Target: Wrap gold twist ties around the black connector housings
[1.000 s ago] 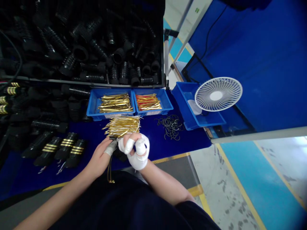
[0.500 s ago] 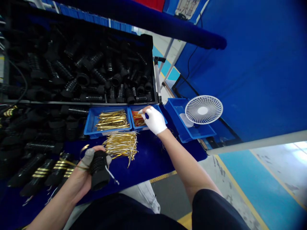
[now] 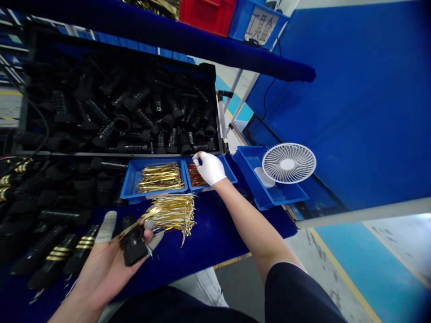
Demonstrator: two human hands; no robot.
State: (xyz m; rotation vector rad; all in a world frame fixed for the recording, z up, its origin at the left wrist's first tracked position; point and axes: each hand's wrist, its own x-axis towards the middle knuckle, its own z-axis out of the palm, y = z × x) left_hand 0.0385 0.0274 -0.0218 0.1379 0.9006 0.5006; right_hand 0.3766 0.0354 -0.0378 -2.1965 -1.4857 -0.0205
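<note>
In my left hand lies a black ribbed sleeve, cradled by the fingers with the thumb lifted away. A gold strip crosses the sleeve, and pale covers sit on the thumb and some fingertips. My right hand, in a white glove, is over the small blue bin of red and gold strips. Its fingertips are curled together; whatever they hold is too small to make out. Between the hands, a pile of gold and white strips lies on the blue cloth.
A second blue bin holds gold strips. Behind stands a large black crate full of ribbed sleeves. More sleeves, some with gold bands, cover the left side. A white fan stands at a blue tray on the right. A padded bar crosses above.
My left hand has turned palm up, its thumb has lifted off the sleeve, and the gold strip now lies across it. My right hand stays at the bin with fingertips curled. The view has tilted up slightly.
</note>
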